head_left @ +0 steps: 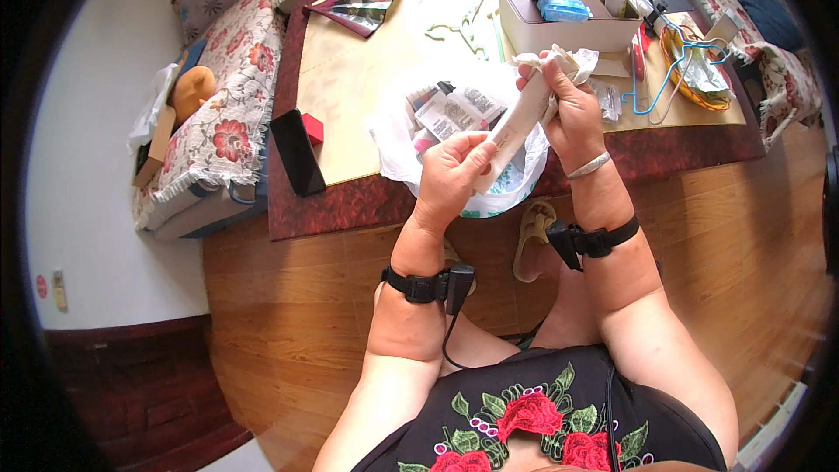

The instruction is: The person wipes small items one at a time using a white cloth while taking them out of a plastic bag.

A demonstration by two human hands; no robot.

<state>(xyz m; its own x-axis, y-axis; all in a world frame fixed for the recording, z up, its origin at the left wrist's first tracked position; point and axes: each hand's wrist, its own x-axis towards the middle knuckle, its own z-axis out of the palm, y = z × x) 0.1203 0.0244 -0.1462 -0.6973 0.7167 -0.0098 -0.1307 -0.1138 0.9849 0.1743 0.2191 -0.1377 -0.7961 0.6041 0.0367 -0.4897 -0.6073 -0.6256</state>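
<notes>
A long white tube-like item (521, 119) with small print slants between my hands, above a white plastic bag on the table. My left hand (452, 167) pinches its lower end between thumb and fingers. Around the upper end, my right hand (577, 115) grips it together with a crumpled white tissue or cloth (557, 64). Whether the item is a tube or a slim packet is hard to tell. Below it the white plastic bag (400, 164) lies open, with several printed packages (452, 111) in and over its mouth.
A lidded storage box (557, 33) carries bottles and a blue tissue pack (564, 10). Blue hangers (675, 72) lie at right, green hangers (462, 29) farther back. A black phone (298, 154) leans by a red box (312, 128) at the table's left edge. Flower-covered sofas (229, 105) flank the table.
</notes>
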